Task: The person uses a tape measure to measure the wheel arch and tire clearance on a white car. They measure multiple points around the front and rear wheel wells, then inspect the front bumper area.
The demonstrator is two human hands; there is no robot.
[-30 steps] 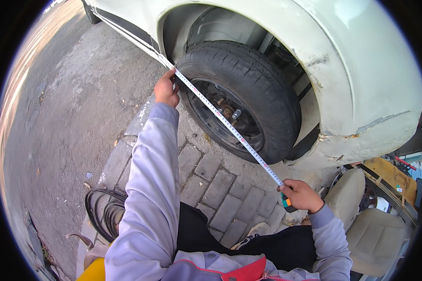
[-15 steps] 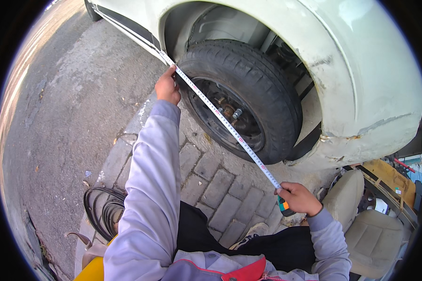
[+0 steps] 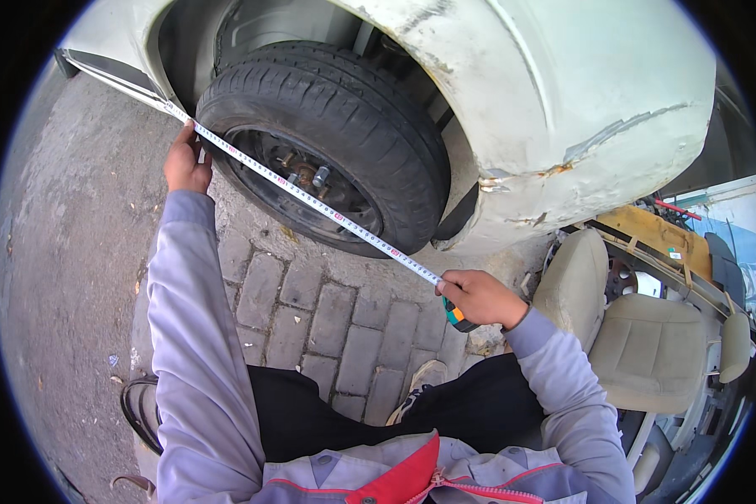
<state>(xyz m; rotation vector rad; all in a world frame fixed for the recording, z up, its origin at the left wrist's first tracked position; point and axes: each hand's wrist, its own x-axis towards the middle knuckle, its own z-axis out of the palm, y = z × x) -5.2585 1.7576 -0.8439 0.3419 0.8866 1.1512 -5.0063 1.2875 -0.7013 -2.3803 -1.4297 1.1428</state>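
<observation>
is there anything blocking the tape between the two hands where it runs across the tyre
Nothing visible does. The white measuring tape blade runs clear from the left hand at the edge of the black rubber tyre down to the right hand, which holds the green and orange tape case. It passes in front of the wheel hub.

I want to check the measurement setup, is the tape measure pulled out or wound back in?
Pulled out: the tape measure spans the tire between the left hand and right hand.
</observation>
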